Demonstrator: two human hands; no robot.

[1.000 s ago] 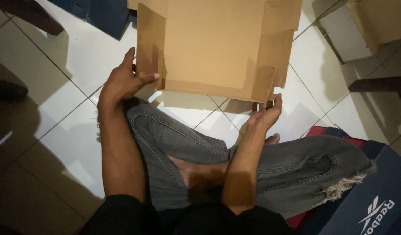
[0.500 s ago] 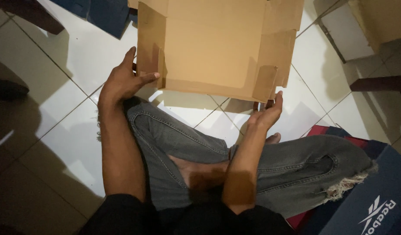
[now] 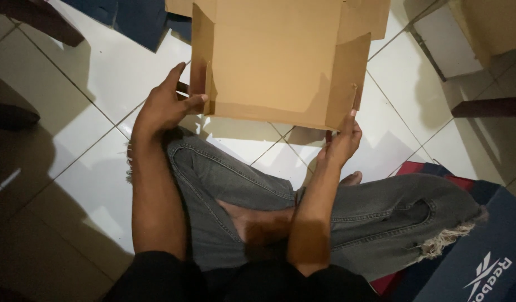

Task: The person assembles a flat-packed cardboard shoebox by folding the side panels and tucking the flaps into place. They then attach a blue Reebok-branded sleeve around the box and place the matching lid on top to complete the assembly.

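One brown corrugated cardboard box [image 3: 280, 56], matte, flat-walled, flaps open, held above white glossy tiled floor [image 3: 90, 72], just ahead of crossed legs in grey denim jeans [image 3: 381, 218], frayed at one hem. Left hand [image 3: 165, 106] gripping box's left wall, thumb inside, fingers outside. Right hand [image 3: 343, 140] pinching lower right corner flap, fingers curled upward. Two bare forearms, one bare foot [image 3: 258, 223] between them. Second cardboard box [image 3: 487, 28] top right. Dark blue shoebox [image 3: 482, 263] lower right, touching knee. Dark blue sheets [image 3: 135, 19] behind box, partly hidden.
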